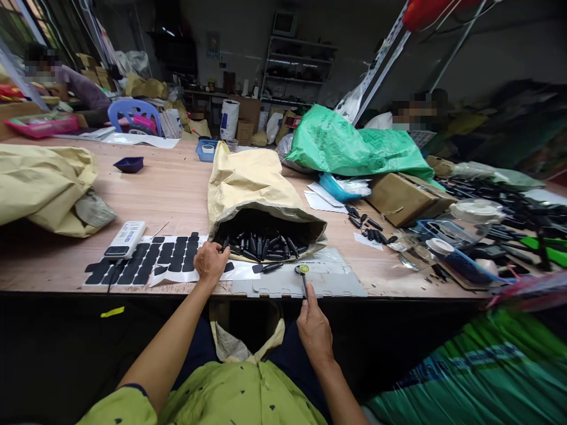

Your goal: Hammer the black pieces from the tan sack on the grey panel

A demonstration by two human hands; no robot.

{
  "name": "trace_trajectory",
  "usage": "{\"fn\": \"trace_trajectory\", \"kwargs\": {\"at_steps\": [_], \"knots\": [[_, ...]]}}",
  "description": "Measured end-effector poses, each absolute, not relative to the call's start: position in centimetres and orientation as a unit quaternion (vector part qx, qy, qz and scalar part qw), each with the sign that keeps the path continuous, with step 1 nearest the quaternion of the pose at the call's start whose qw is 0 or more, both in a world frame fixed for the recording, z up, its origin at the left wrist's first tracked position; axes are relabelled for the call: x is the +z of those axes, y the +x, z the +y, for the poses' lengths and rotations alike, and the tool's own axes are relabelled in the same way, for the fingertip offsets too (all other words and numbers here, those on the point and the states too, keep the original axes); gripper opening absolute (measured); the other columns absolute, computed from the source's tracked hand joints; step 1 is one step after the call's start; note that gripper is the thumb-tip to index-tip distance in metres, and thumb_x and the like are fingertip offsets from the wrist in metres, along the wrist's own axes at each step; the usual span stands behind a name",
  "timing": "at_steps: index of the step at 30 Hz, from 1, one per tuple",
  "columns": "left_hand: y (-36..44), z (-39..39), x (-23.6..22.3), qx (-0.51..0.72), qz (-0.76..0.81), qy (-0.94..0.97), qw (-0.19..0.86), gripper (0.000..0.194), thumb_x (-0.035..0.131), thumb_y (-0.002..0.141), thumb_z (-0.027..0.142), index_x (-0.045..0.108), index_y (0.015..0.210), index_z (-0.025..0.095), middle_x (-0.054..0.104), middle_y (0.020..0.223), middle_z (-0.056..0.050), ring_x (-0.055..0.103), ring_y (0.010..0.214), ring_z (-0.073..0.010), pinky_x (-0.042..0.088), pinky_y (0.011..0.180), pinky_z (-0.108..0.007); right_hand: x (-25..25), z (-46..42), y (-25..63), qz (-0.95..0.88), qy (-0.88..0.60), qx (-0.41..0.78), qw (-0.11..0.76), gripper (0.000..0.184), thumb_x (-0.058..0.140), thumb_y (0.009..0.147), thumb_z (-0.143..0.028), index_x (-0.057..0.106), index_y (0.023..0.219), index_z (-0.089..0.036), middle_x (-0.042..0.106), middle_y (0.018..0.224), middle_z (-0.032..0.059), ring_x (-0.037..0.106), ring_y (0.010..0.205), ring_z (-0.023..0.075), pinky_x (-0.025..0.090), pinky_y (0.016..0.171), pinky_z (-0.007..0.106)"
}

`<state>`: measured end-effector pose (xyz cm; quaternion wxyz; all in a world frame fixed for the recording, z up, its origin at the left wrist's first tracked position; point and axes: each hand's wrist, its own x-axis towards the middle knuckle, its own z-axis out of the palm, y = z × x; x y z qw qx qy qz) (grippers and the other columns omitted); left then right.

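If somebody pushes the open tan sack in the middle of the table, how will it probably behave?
The tan sack is probably floppy, since its sides crease and sag. It may feel heavy, as many black parts lie inside. Some might slide out, because its mouth lies open sideways.

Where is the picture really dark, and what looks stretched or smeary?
Head view: nearly black under the table; head view: deep shadow inside the open tan bag; head view: the green sack at lower right looks smeary and stretched, perhaps by a wide lens.
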<state>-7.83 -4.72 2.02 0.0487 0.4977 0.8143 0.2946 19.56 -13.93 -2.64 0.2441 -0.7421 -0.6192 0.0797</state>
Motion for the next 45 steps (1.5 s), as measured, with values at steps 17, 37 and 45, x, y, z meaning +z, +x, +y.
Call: {"fn": "trace_trajectory", "kwargs": {"at_steps": [17, 37, 45], "knots": [[-4.3, -7.4, -0.3, 0.273, 0.617, 0.711, 0.2, 0.014, 0.072, 0.076, 0.026, 0.07, 0.09, 0.023, 0.065, 0.088, -0.002, 0.054, 0.091, -0.0204, 0.04, 0.082, -0.034, -1.8, -13.8, 19.9, -0.599, -0.735, 0.128, 0.291, 0.051, 0.036, 0.094, -0.03, 0.048, 0.143, -0.023, 0.073, 0.106, 0.0088, 0.072, 0.086, 0.0211, 0.056, 0.073, 0.028], [-4.6, -7.2, 0.2, 0.316, 0.608, 0.686, 0.245, 0.013, 0.078, 0.067, 0.017, 0.075, 0.08, 0.02, 0.061, 0.073, 0.0, 0.055, 0.081, -0.018, 0.041, 0.076, -0.03, 1.1, -15.5, 14.4, -0.718, -0.57, 0.203, 0.345, 0.049, 0.037, 0.097, -0.024, 0.044, 0.145, -0.022, 0.055, 0.139, 0.0049, 0.056, 0.124, 0.0172, 0.044, 0.105, 0.029], [-4.5, -7.1, -0.3, 0.32, 0.61, 0.684, 0.24, 0.014, 0.078, 0.067, 0.018, 0.074, 0.079, 0.021, 0.062, 0.075, 0.0, 0.054, 0.083, -0.018, 0.041, 0.077, -0.031, 1.7, -15.2, 14.2, -0.709, -0.581, 0.233, 0.325, 0.049, 0.038, 0.096, -0.025, 0.044, 0.144, -0.024, 0.055, 0.14, 0.0021, 0.054, 0.125, 0.0163, 0.044, 0.104, 0.027]]}}
